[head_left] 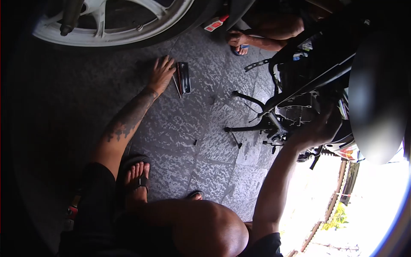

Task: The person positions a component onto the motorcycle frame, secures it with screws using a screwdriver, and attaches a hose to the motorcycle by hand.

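Gray stone-look floor [180,124] spreads under a shop scene, seen from where I stand: a black bike [317,81] fills the R side, bright daylight at its lower edge, and a wheel [99,23] w/ white spoked rim and black tire sits upper L. Btwn them, at top, a co-worker [274,32] crouches, one hand low nr a sandaled foot. The bike's stand [246,128] points two dark legs twd mid-floor. The wearer's bent knee [209,227] takes the bottom; a sandal [143,182] is on the foot to its L. R hand [319,128] is in among the bike's dark parts, wrist bent; fingers lost in shadow, so can't tell if it's wide, narrow or holding anything. L hand [162,73], at the end of a tattooed forearm, is wide, fingers spread low over the floor, just beside a slim black case [184,78]. Red-capped bottle [215,24], w/ red-and-white label, is nr the tire, top ctr. A thin rod [177,87] lies slanted along the case's L side, upper end by the L hand; contact unclear. Tiny black bit [195,142] is on the floor, mid-pic.
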Tool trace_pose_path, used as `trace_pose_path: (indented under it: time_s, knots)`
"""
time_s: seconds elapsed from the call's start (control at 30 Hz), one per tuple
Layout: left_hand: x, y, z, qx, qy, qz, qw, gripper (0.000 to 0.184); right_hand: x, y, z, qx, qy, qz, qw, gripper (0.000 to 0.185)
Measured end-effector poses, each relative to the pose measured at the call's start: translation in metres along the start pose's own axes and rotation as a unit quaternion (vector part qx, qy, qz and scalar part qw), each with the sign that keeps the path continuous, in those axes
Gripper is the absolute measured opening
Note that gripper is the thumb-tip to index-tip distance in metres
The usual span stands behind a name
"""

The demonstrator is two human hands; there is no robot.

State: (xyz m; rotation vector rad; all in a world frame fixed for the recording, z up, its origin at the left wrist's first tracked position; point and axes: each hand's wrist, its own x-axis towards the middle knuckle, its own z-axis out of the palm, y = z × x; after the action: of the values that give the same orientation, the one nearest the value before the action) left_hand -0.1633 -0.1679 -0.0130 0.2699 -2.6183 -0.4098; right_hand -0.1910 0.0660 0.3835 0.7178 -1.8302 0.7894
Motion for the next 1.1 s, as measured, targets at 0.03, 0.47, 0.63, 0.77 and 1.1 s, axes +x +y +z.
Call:
trace_pose_path:
  time_s: [0.03, 0.47, 0.63, 0.77, 1.1]
  knots:
    - [0.002, -0.005, 0.002, 0.0, 0.011, 0.007, 1.0, 0.028, -0.001, -0.001, 0.002, 0.056, 0.01, 0.039, 0.998, 0.026]
    - [-0.05, -0.009, -0.091, -0.119, 0.083, 0.086, 0.986, 0.017, -0.011, -0.002, 0.018, 0.131, 0.119, 0.158, 0.972, 0.016]
    - [-0.036, 0.045, -0.163, -0.272, 0.154, 0.024, 0.95, 0.01, -0.016, -0.014, 0.032, 0.222, 0.175, 0.224, 0.933, 0.019]
    - [-0.006, 0.134, -0.257, -0.664, 0.106, -0.103, 0.733, 0.007, -0.02, 0.0, 0.032, 0.161, 0.171, 0.207, 0.95, 0.019]
    - [0.099, 0.242, -0.303, -0.659, 0.035, 0.043, 0.75, 0.032, -0.013, -0.021, 0.037, 0.261, 0.248, 0.282, 0.89, 0.027]
